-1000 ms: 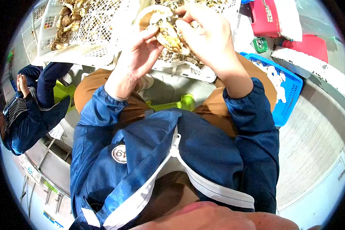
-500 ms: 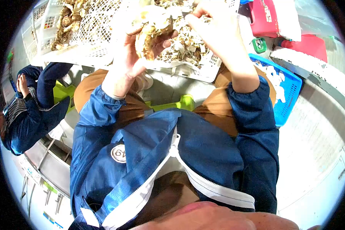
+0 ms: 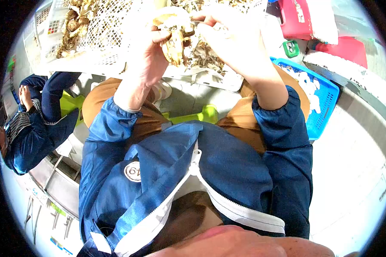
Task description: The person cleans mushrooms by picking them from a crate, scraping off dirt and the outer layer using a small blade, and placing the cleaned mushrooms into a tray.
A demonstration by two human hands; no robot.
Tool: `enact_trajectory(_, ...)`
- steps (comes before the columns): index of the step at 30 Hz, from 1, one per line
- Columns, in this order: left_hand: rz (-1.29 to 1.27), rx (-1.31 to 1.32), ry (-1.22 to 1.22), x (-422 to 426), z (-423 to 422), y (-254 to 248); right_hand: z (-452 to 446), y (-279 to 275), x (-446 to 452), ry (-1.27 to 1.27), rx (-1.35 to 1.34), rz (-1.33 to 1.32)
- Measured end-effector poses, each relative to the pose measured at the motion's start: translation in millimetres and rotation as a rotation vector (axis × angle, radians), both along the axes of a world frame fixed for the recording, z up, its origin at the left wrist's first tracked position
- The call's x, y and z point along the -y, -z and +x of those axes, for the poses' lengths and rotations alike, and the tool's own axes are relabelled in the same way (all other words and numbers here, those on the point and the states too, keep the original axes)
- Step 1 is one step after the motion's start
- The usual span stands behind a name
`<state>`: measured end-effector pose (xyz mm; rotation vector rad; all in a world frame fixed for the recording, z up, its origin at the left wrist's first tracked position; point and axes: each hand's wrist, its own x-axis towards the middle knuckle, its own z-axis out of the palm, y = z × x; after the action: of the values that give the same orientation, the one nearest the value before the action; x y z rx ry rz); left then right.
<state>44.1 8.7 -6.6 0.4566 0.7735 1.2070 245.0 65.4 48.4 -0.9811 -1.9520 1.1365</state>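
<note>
My left hand (image 3: 152,55) is wrapped around a pale brown mushroom clump (image 3: 174,45), held up over the white crate. A rounded, lighter top shows on the clump, with a ragged brown part hanging below. Close to its right side is my right hand (image 3: 233,38), fingers bent together near the clump's upper edge. Glare washes out these fingers, so what they pinch cannot be made out. Beneath both hands, the white crate (image 3: 208,81) holds loose brown and whitish mushroom scraps (image 3: 208,55).
Another white plastic crate (image 3: 103,40) with mushroom clumps (image 3: 77,21) stands at left. A blue basket (image 3: 325,109) of white pieces (image 3: 306,85) lies right of my knee. Red containers (image 3: 295,19) and a small green box (image 3: 291,49) are farther right. Another person (image 3: 38,115) sits at left.
My left hand has turned and shifted slightly right with the mushroom clump. My right hand has come lower and left, closer to it.
</note>
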Motion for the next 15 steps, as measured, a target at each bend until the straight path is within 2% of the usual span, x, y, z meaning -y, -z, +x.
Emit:
enact_trajectory(3,-0.086,0.002,0.037,1,-7,5,-1,0,-3,0.109,0.036,-0.206)
enact_trajectory(5,-0.129,0.091,0.061,1,-10,5,2,-1,-6,0.202,0.096,-0.139)
enact_trajectory(7,-0.135,0.27,0.085,-2,-7,-4,10,-4,-9,0.286,0.164,0.174)
enact_trajectory(11,-0.213,0.488,0.032,-4,-7,-5,0,-11,-1,0.189,0.042,0.065)
enact_trajectory(12,-0.146,0.491,0.02,2,-7,1,0,5,-4,0.079,-0.056,0.145)
enact_trajectory(15,-0.216,0.778,0.06,4,-16,22,-8,-4,6,0.092,0.056,0.066)
